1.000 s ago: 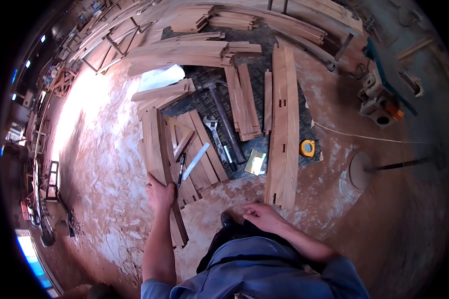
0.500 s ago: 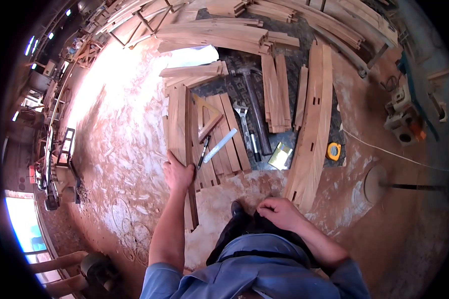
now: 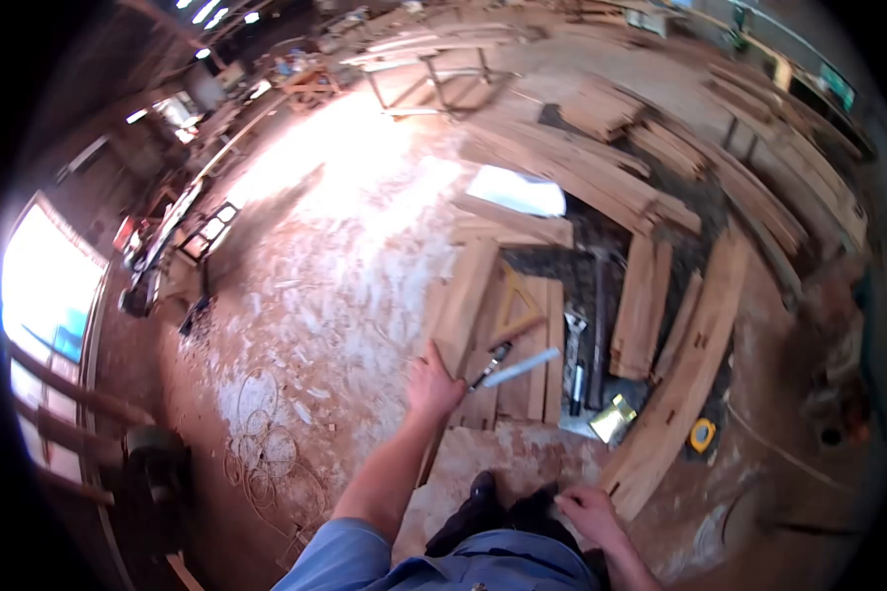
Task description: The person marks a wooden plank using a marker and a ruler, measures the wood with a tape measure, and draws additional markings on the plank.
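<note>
My left hand [image 3: 434,384] grips the near part of a long wooden board [image 3: 466,295], which stands above the slats beside it. Right of that hand, a pen-like black marking tool [image 3: 490,364] and a pale ruler [image 3: 522,368] lie across several wooden slats [image 3: 512,399]. A wooden set square [image 3: 517,307] rests above them. My right hand [image 3: 588,514] is near my thigh, by the near end of a long mortised board [image 3: 688,369]; its fingers are curled closed, and anything inside is hidden.
A wrench [image 3: 574,340], a hammer [image 3: 601,325], a black marker [image 3: 578,382], a shiny yellowish packet [image 3: 613,419] and a yellow tape measure [image 3: 702,434] lie between and beside the boards. Stacked timber [image 3: 572,172] lies farther off. Loose cord [image 3: 266,443] is on the dusty floor at left.
My view has swung left and up, so the boards and tools now appear farther right and lower. My left hand stays on the same board, and my right hand stays curled near my thigh.
</note>
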Available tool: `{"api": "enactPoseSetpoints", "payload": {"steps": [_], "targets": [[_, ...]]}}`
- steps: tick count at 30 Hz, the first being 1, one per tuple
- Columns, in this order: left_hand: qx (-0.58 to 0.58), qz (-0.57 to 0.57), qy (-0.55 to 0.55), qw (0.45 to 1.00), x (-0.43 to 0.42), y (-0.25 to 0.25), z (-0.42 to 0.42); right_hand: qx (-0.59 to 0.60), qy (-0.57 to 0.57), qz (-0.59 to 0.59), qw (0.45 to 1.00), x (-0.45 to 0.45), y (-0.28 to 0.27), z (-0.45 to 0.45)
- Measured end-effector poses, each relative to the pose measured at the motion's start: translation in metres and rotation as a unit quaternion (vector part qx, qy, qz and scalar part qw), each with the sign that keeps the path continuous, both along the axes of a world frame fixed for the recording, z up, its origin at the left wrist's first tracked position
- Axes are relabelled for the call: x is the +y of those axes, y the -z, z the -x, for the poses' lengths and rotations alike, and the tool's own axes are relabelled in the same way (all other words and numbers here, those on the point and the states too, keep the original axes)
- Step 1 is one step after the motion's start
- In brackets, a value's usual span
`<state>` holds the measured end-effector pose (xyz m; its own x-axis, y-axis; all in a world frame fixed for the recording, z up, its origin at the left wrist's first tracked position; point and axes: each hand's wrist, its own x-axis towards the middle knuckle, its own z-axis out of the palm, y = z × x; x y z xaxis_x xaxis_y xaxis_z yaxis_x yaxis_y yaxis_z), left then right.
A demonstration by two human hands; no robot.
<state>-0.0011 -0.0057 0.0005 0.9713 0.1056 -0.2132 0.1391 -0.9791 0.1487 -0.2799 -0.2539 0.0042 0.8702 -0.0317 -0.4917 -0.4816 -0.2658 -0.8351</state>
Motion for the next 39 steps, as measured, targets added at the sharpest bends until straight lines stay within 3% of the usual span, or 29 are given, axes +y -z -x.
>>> {"api": "enactPoseSetpoints", "payload": {"steps": [9, 18, 20, 21, 23, 24, 27, 39], "targets": [[0.018, 0.014, -0.015, 1.0, 0.002, -0.006, 0.002, -0.006, 0.044, -0.037, 0.998, -0.002, 0.02, 0.017], [-0.023, 0.003, -0.007, 1.0, 0.005, 0.009, -0.003, -0.02, 0.011, 0.03, 0.999, 0.0, -0.004, 0.012], [-0.029, 0.019, -0.014, 0.999, 0.002, 0.004, 0.0, -0.067, 0.033, 0.029, 0.997, 0.003, 0.007, 0.02], [-0.07, 0.021, 0.003, 0.997, 0.004, 0.014, -0.001, -0.035, 0.023, 0.026, 0.999, 0.003, 0.002, 0.018], [-0.043, 0.031, 0.005, 0.999, 0.005, 0.016, -0.002, 0.011, 0.018, -0.021, 1.0, 0.002, -0.015, 0.017], [-0.027, 0.02, 0.001, 0.999, 0.001, 0.01, 0.002, -0.034, 0.026, 0.001, 0.999, 0.005, 0.004, 0.026], [-0.025, 0.004, 0.0, 1.0, -0.002, 0.008, 0.002, 0.019, 0.027, -0.017, 0.999, 0.006, 0.005, 0.028], [-0.002, -0.033, -0.003, 0.999, -0.003, 0.004, 0.0, 0.012, 0.023, 0.007, 1.0, 0.002, 0.013, 0.005]]}}
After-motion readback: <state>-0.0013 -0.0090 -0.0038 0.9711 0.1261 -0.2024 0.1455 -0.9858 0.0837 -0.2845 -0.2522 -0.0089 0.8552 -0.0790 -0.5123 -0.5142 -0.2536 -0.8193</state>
